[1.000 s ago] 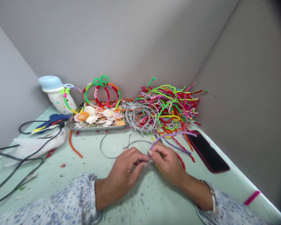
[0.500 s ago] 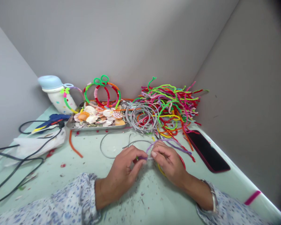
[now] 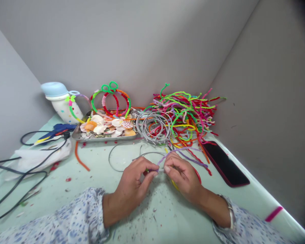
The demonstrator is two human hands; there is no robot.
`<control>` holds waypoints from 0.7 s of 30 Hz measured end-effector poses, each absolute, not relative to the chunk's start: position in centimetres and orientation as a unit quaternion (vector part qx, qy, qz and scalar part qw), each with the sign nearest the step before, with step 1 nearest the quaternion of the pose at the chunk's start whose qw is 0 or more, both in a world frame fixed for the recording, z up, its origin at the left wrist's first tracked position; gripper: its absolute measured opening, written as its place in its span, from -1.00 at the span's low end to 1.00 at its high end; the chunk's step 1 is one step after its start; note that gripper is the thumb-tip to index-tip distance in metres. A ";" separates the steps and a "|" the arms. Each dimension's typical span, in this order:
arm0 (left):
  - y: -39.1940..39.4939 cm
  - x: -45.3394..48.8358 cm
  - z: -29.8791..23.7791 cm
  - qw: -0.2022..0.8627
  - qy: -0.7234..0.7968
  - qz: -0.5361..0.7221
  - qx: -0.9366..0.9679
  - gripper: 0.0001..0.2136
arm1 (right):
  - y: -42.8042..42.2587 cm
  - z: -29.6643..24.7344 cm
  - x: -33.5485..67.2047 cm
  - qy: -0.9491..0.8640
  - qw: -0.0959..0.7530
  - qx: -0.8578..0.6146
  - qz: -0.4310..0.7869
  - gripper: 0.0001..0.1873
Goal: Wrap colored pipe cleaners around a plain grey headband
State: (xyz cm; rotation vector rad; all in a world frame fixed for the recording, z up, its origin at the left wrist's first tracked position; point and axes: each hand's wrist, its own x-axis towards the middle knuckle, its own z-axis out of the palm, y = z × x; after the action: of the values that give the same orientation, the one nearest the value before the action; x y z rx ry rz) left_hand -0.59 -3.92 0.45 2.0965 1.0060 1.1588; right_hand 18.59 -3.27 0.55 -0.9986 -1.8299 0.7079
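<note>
My left hand [image 3: 132,189] is closed in a pinch on a purple pipe cleaner [image 3: 179,149] where it wraps around a thin grey wire [image 3: 161,170]. The pipe cleaner's free end runs up and right behind my other hand. A short way to the right, my right hand [image 3: 185,176] pinches the same wire between thumb and fingers. Red and yellow strands [image 3: 175,185] show beneath the right palm. Inside both pinches, the exact hold is hidden by the fingers.
Behind my hands are a metal tray [image 3: 106,139] of seashells, a coil of grey wire [image 3: 154,128] and a heap of colourful pipe cleaners [image 3: 190,112]. A phone [image 3: 227,166] lies at right. A bottle [image 3: 63,103], blue-handled tool [image 3: 57,130] and black cable [image 3: 22,173] are at left.
The free end of the purple pipe cleaner has swung up and to the right, behind my right hand. My left fingertips have shifted slightly; the right hand is nearly still.
</note>
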 end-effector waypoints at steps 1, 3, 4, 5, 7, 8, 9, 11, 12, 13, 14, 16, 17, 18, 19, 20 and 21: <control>-3.9 -0.6 0.5 0.271 0.372 0.431 0.776 -0.92 | -3.3 0.5 18.6 -0.742 0.452 -0.404 0.286 -0.77; -3.9 -0.6 0.5 0.277 0.370 0.433 0.774 -0.92 | -3.3 0.4 18.6 -0.745 0.450 -0.402 0.285 -0.77; -3.9 -0.5 0.5 0.282 0.370 0.434 0.772 -0.92 | -3.3 0.4 18.6 -0.746 0.449 -0.400 0.285 -0.77; -3.9 -0.5 0.5 0.287 0.370 0.435 0.769 -0.92 | -3.3 0.4 18.6 -0.748 0.447 -0.399 0.285 -0.77; -3.8 -0.4 0.6 0.297 0.374 0.434 0.764 -0.92 | -3.3 0.3 18.6 -0.751 0.446 -0.396 0.284 -0.77; -3.8 -0.4 0.7 0.302 0.377 0.433 0.761 -0.92 | -3.3 0.3 18.6 -0.751 0.446 -0.396 0.283 -0.77; -3.7 -0.4 0.7 0.305 0.380 0.432 0.759 -0.92 | -3.3 0.3 18.7 -0.752 0.445 -0.396 0.282 -0.77; -3.7 -0.4 0.8 0.309 0.386 0.431 0.755 -0.92 | -3.4 0.3 18.7 -0.752 0.446 -0.397 0.278 -0.77; -3.7 -0.4 0.9 0.310 0.388 0.429 0.754 -0.93 | -3.5 0.3 18.7 -0.754 0.445 -0.397 0.276 -0.77; -3.7 -0.4 0.9 0.310 0.390 0.428 0.754 -0.93 | -3.5 0.3 18.7 -0.755 0.444 -0.397 0.274 -0.77; -3.8 -0.4 1.0 0.310 0.391 0.425 0.755 -0.93 | -3.5 0.4 18.6 -0.757 0.443 -0.397 0.271 -0.77; -3.8 -0.4 1.0 0.309 0.393 0.420 0.757 -0.93 | -3.5 0.5 18.6 -0.761 0.440 -0.396 0.266 -0.76; -3.8 -0.4 1.1 0.310 0.393 0.418 0.758 -0.93 | -3.5 0.5 18.6 -0.763 0.439 -0.396 0.263 -0.76; -3.8 -0.4 1.1 0.311 0.393 0.415 0.759 -0.93 | -3.5 0.5 18.6 -0.765 0.437 -0.395 0.260 -0.77; -3.9 -0.4 1.1 0.311 0.393 0.413 0.760 -0.92 | -3.5 0.6 18.6 -0.768 0.436 -0.394 0.255 -0.77; -3.9 -0.4 1.1 0.312 0.393 0.410 0.761 -0.92 | -3.5 0.6 18.6 -0.771 0.435 -0.391 0.251 -0.77; -3.8 -0.5 1.0 0.313 0.393 0.408 0.763 -0.91 | -3.4 0.5 18.6 -0.775 0.434 -0.388 0.246 -0.78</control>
State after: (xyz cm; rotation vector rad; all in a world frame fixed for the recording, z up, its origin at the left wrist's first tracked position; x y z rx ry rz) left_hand -0.45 -3.85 1.05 2.0122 1.0354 1.0754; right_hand 18.57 -3.44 0.53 -0.9658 -1.9316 0.6119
